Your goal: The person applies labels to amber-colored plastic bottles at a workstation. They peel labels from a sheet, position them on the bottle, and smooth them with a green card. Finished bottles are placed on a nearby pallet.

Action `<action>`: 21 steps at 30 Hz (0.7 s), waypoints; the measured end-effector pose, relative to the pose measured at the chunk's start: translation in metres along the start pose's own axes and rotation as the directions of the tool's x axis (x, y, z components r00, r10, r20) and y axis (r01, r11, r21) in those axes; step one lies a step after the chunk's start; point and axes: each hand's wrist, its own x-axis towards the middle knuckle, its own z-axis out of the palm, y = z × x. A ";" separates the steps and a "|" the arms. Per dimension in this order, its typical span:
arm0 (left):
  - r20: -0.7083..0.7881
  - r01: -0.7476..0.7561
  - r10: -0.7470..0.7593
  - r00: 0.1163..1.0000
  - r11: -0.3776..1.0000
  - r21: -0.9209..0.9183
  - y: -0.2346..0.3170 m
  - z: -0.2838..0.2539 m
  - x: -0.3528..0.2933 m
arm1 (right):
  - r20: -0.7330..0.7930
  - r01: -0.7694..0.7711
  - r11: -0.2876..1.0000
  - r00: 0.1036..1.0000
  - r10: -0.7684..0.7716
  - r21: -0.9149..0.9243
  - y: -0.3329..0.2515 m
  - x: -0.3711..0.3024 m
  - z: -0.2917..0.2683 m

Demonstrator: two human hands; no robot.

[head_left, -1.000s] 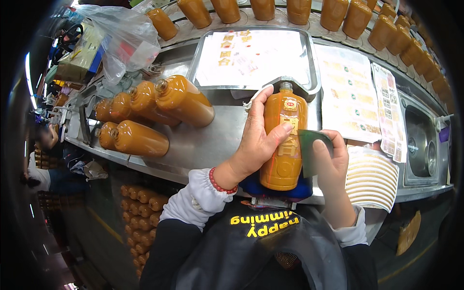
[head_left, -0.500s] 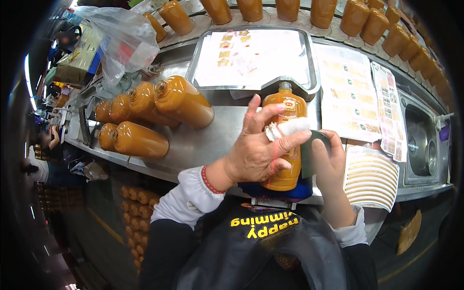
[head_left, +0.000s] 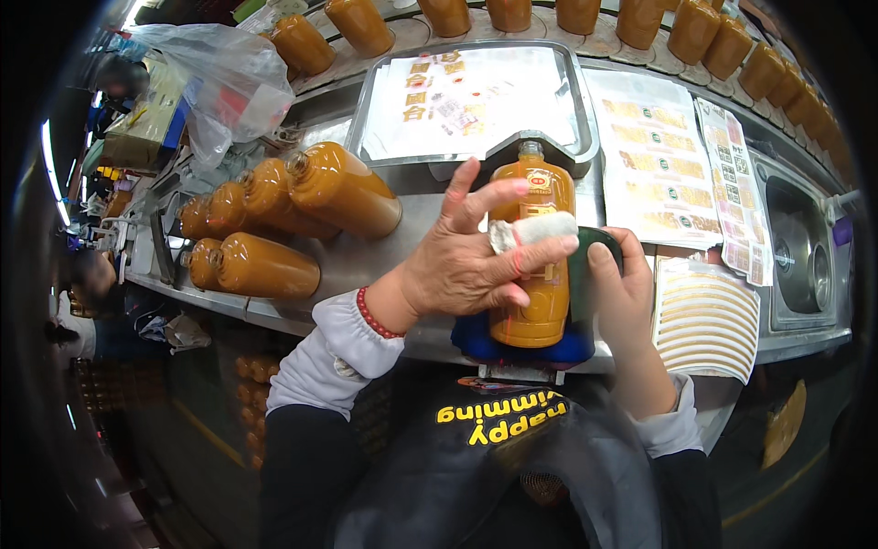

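Observation:
An amber-brown glazed bottle (head_left: 526,320) with a gold-and-red label lies before me, neck pointing away, on a blue padded rest (head_left: 574,346). My left hand (head_left: 457,247) is spread over the bottle's left side and front, its fingers apart. One finger wears a white wrap (head_left: 535,231), which lies across the label and hides part of it. At the bottle's right side, my right hand (head_left: 629,293) grips a flat dark green scraper-like piece (head_left: 583,288), thumb on its face. The piece's edge is close to the bottle; contact I cannot tell.
Several similar bottles (head_left: 352,197) lie on the steel counter at left. Behind is a metal tray (head_left: 594,137) with label sheets. More label sheets (head_left: 658,165) and a sheet of gold curved strips (head_left: 704,316) lie at right, beside a sink (head_left: 805,252). Upright bottles (head_left: 448,14) line a curved conveyor.
The upright bottles have shifted rightward along the conveyor. Both hands stay at the bottle with small finger movements, and the view has shifted slightly.

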 end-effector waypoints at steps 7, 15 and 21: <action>-0.071 0.169 -0.175 0.982 0.982 -0.083 0.001 0.007 -0.029 | 0.019 -0.051 0.973 0.999 0.048 0.227 -0.012 -0.002 0.007; -0.234 0.180 -0.199 0.952 0.979 -0.100 0.025 0.010 -0.040 | 0.144 0.489 0.739 0.864 -0.482 -0.464 -0.024 0.009 0.003; -0.295 0.354 -0.392 0.871 0.919 -0.175 0.027 0.019 -0.049 | 0.708 0.862 0.344 0.503 -0.496 -0.371 -0.051 -0.006 0.002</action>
